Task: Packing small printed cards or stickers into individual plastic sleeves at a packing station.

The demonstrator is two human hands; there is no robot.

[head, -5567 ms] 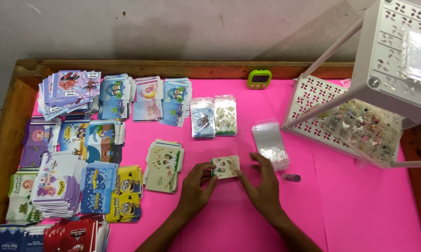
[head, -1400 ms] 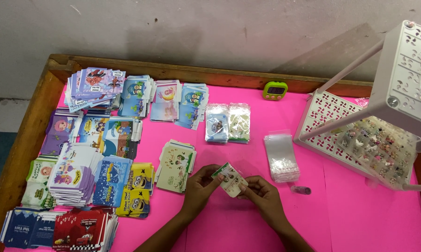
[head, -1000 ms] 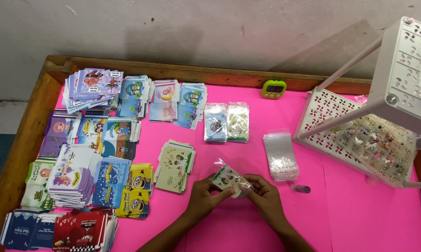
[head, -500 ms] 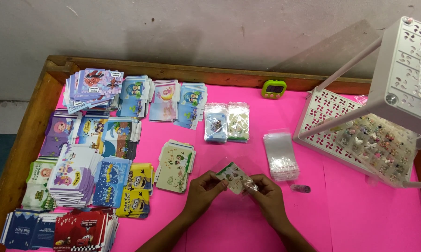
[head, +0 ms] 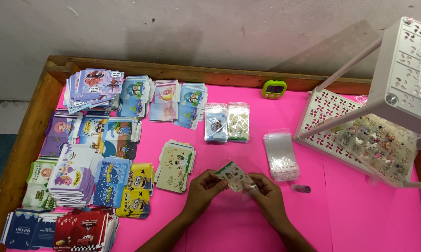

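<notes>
1. Head view looks down on a pink table top with a wooden rim, where both hands meet near the middle of the near edge.
2. The left hand pinches the left end of a small printed card between thumb and fingers.
3. The right hand grips the card's right end, along with a bit of clear wrapping; the card is tilted and held just above the table.
4. Just left of the hands lies a pale green card stack.
5. To the right, near the right hand, sits a pile of clear plastic sleeves, with a small pink object beside it.
6. Far from the hands, two wrapped card packs lie side by side, and a green timer stands at the far rim.
7. Many colourful card stacks fill the left side.
8. A white perforated rack holding a tray of small trinkets stands at the right.
</notes>
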